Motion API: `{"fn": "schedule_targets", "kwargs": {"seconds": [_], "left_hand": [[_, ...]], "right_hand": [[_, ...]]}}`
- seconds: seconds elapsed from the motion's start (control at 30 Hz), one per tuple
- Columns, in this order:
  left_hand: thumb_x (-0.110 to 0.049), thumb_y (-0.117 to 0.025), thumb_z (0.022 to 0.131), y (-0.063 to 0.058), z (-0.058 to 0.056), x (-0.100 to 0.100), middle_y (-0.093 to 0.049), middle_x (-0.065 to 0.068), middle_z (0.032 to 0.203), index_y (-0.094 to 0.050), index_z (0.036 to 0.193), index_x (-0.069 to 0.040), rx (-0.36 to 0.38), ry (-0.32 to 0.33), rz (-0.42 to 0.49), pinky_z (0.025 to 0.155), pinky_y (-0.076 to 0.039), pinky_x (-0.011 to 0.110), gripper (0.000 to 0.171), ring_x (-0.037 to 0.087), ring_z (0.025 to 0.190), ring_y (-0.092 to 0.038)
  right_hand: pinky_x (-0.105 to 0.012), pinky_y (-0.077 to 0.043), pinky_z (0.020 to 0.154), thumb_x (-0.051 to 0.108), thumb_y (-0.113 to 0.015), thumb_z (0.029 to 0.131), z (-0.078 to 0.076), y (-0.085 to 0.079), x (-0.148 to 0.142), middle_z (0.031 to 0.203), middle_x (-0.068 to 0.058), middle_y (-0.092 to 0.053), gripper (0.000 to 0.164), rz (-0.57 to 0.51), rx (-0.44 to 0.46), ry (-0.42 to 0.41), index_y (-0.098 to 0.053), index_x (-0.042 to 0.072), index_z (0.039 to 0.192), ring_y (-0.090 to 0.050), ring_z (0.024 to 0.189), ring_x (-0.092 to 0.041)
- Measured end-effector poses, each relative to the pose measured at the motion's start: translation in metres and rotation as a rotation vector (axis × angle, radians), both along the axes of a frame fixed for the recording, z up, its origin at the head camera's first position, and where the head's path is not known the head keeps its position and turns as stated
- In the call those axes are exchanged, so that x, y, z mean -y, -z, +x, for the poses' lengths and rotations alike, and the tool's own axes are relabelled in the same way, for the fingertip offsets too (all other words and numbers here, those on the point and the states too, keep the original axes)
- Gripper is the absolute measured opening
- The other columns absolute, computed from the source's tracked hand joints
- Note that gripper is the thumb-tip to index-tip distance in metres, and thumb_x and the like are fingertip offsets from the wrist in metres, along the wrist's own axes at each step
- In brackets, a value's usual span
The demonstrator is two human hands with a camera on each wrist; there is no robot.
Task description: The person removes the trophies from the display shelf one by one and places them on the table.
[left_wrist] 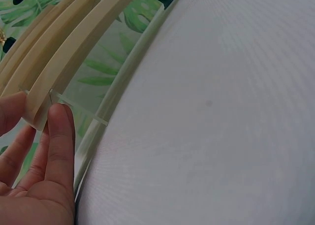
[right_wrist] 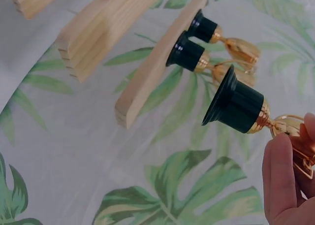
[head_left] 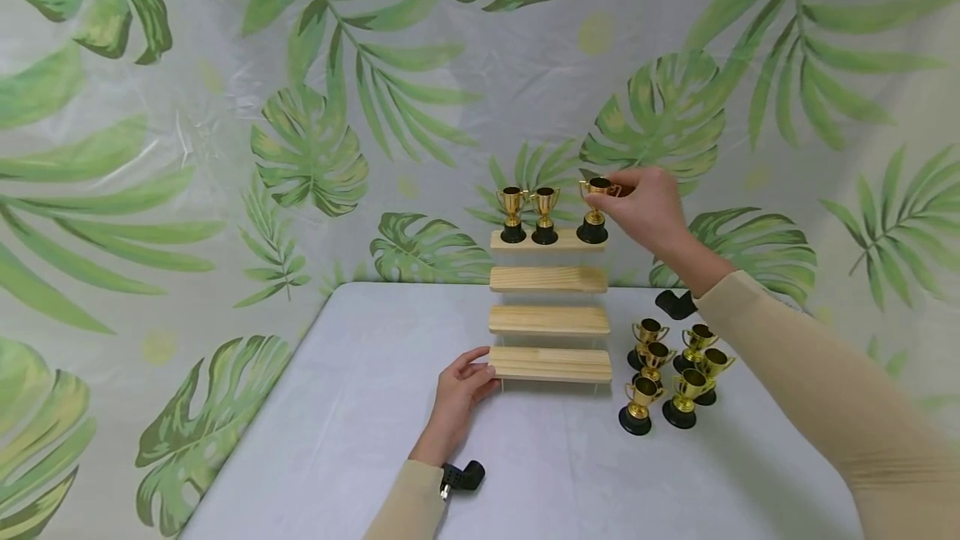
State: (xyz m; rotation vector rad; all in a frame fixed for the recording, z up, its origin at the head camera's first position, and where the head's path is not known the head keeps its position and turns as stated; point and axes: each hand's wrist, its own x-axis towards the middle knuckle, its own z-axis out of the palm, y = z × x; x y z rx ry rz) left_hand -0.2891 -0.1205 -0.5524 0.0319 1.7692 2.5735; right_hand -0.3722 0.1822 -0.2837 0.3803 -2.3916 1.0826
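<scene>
My right hand [head_left: 651, 205] pinches a small gold trophy cup [head_left: 592, 228] with a black base by its cup, upright near the right end of the top shelf [head_left: 551, 246]. In the right wrist view a gap shows between this trophy's base [right_wrist: 241, 106] and the shelf. Two matching trophies [head_left: 512, 232] [head_left: 545, 233] stand side by side on the left and middle of that shelf. My left hand [head_left: 457, 397] holds the left end of the lowest wooden shelf [head_left: 551, 365], thumb and fingers about its end in the left wrist view.
Several more gold trophies [head_left: 681, 413] stand grouped on the white table [head_left: 360, 423], right of the four-tier stand. Clear supports [left_wrist: 81, 108] carry the wooden shelves. A leaf-patterned curtain [head_left: 420, 107] hangs behind the table. Each wrist wears a black camera [head_left: 465, 476].
</scene>
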Motion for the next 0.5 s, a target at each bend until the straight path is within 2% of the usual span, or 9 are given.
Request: {"fn": "schedule_targets", "kwargs": {"seconds": [0.17, 0.3, 0.5], "left_hand": [[-0.002, -0.073, 0.091, 0.000, 0.000, 0.000, -0.068, 0.012, 0.100, -0.059, 0.135, 0.001, 0.001, -0.001, -0.008, 0.086, -0.059, 0.034, 0.046, 0.020, 0.090, -0.069], [-0.002, -0.074, 0.090, 0.000, 0.000, 0.000, -0.068, 0.012, 0.101, -0.060, 0.134, 0.000, 0.005, -0.001, -0.013, 0.087, -0.059, 0.035, 0.046, 0.020, 0.091, -0.070], [-0.002, -0.074, 0.090, 0.002, -0.001, 0.000, -0.069, 0.012, 0.101, -0.060, 0.135, 0.000, 0.011, 0.000, -0.009, 0.087, -0.059, 0.036, 0.047, 0.021, 0.091, -0.070]], "right_hand": [[-0.041, -0.055, 0.068, 0.049, -0.076, 0.088, 0.019, -0.001, -0.004, 0.102, -0.014, -0.072, 0.060, 0.004, -0.008, -0.003, -0.069, 0.004, 0.127, -0.064, 0.084, -0.023], [-0.035, -0.055, 0.064, 0.045, -0.078, 0.087, 0.033, -0.001, -0.006, 0.096, -0.013, -0.073, 0.056, 0.020, -0.051, -0.011, -0.071, 0.003, 0.124, -0.066, 0.079, -0.022], [-0.024, -0.054, 0.059, 0.041, -0.081, 0.085, 0.055, 0.005, -0.010, 0.096, -0.013, -0.074, 0.054, 0.015, -0.067, -0.048, -0.072, 0.002, 0.122, -0.068, 0.077, -0.021]]}}
